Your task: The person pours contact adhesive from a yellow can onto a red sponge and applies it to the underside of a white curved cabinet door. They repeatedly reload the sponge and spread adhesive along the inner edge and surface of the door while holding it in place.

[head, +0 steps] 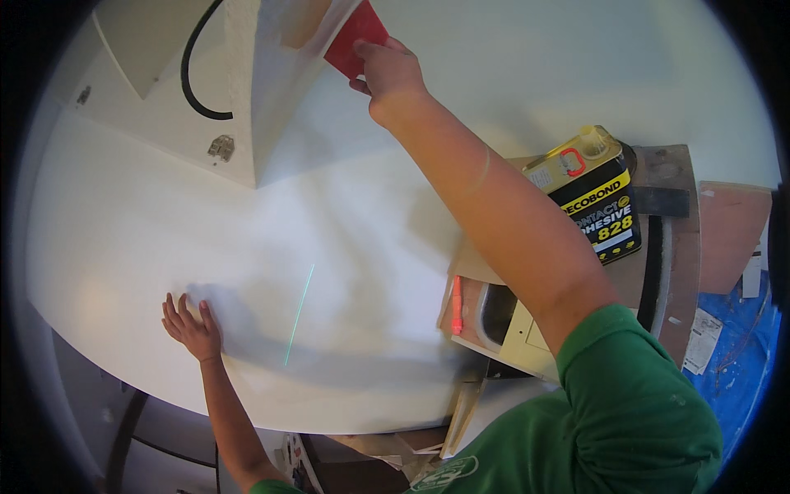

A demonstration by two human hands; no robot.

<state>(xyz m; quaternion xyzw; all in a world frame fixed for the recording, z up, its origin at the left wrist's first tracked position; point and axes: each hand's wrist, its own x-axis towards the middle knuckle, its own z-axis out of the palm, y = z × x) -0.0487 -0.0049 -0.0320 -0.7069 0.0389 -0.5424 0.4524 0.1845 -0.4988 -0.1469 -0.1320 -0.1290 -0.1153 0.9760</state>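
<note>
A flat red card-like piece, perhaps a plastic spreader (357, 38), is pinched in my right hand (390, 73), thumb on its near face. Its left edge lies by the pale, smeared-looking side of a white upright panel (271, 92); whether it touches cannot be told. My left hand (194, 327) is spread over a white, smooth surface (358, 247), holding nothing and seemingly resting on it. Right of that hand, a thin green line of light (300, 315) falls across the white surface.
On the right stands a Decobond contact adhesive tin (595, 204) on brown board (682, 247). An orange-red marker-like stick (457, 305) lies near a cream box-like piece (524, 336). A black curved strip (188, 68) hangs upper left, above a metal fitting (221, 148). Blue sheeting (740, 346) lies far right.
</note>
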